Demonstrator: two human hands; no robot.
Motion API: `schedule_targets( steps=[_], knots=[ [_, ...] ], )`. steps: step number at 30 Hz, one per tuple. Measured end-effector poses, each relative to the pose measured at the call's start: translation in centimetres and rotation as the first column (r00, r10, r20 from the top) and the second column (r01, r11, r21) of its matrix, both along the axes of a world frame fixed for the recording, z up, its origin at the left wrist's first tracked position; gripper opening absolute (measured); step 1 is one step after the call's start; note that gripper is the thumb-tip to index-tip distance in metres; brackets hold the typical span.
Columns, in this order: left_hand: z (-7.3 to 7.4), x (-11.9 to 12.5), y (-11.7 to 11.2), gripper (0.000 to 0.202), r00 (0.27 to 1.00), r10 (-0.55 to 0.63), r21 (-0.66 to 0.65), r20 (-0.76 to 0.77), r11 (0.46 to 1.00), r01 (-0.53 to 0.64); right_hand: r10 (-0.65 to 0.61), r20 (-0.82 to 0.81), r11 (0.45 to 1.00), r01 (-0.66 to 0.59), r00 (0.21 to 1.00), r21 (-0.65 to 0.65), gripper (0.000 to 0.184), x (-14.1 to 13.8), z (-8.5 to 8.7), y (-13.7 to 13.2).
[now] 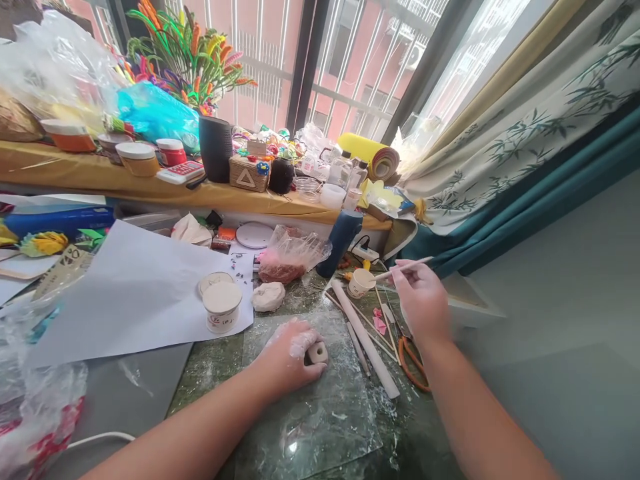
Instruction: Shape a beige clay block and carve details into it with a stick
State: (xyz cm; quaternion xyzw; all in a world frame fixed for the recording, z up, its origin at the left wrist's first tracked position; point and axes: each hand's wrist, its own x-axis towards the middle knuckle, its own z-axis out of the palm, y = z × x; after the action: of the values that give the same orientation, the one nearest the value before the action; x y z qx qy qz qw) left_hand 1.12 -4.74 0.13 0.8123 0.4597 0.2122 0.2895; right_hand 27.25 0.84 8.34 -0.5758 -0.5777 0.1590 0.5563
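Note:
My left hand (290, 353), dusted with white powder, is closed around a small pale clay piece (318, 353) with a round hole in its end. It rests over a clear sheet (325, 420) smeared with white residue. Between the fingertips of my right hand (424, 300) is a thin pale stick (413, 264), slanting down to the left. Its lower end reaches a small paper cup (361, 287); whether it touches the contents I cannot tell. A pale rolling pin (367, 343) lies between my hands, beside thin sticks and orange-handled scissors (413, 363).
A white clay lump (269, 297) and a plastic bag of reddish-brown material (285, 263) lie behind the sheet. Left of them, a lidded paper cup (221, 317) stands on white paper (145, 293). A dark blue bottle (340, 243) stands below the crowded window ledge (170, 193).

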Motion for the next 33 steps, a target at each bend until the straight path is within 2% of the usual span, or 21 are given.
schedule_targets(
  steps=[2, 5, 10, 15, 18, 21, 27, 33],
  knots=[
    [0.1, -0.1, 0.0, 0.028, 1.000, 0.005, -0.007, 0.004, 1.000, -0.005, 0.024, 0.070, 0.996, -0.018, 0.997, -0.092, 0.036, 1.4, -0.3, 2.9],
    [0.0, -0.2, 0.0, 0.029, 1.000, 0.012, -0.018, 0.002, 1.000, -0.012, 0.031, 0.131, 0.989, -0.011, 0.991, -0.148, 0.035, 1.9, -1.8, 5.1],
    [-0.3, -0.2, 0.0, 0.031, 1.000, 0.010, -0.028, 0.001, 1.000, -0.010, 0.010, 0.185, 0.980, 0.027, 0.983, -0.197, 0.043, 1.6, -3.9, 5.8],
    [-0.3, -0.2, 0.1, 0.031, 1.000, 0.026, -0.027, 0.001, 0.999, -0.026, 0.018, 0.211, 0.977, 0.028, 0.977, -0.211, 0.040, 2.0, -4.2, 6.6],
    [0.0, -0.2, 0.1, 0.031, 0.999, 0.026, -0.045, -0.018, 0.999, -0.027, -0.022, 0.204, 0.980, 0.062, 0.979, -0.190, 0.041, 2.2, -4.1, 6.9],
    [0.4, -0.2, 0.0, 0.031, 0.999, 0.021, -0.077, -0.047, 0.997, -0.024, -0.046, 0.165, 0.982, 0.075, 0.985, -0.172, 0.043, 2.2, -4.0, 6.8],
    [0.6, -0.2, 0.0, 0.030, 0.998, 0.022, -0.066, -0.064, 0.997, -0.026, -0.024, 0.054, 0.988, 0.032, 0.998, -0.152, 0.034, 2.2, -4.1, 6.0],
    [0.4, -0.2, 0.0, 0.032, 0.999, 0.015, -0.045, -0.053, 0.999, -0.017, -0.082, -0.214, 0.996, 0.077, 0.973, -0.034, 0.038, 3.1, -2.3, 4.5]
  ],
)
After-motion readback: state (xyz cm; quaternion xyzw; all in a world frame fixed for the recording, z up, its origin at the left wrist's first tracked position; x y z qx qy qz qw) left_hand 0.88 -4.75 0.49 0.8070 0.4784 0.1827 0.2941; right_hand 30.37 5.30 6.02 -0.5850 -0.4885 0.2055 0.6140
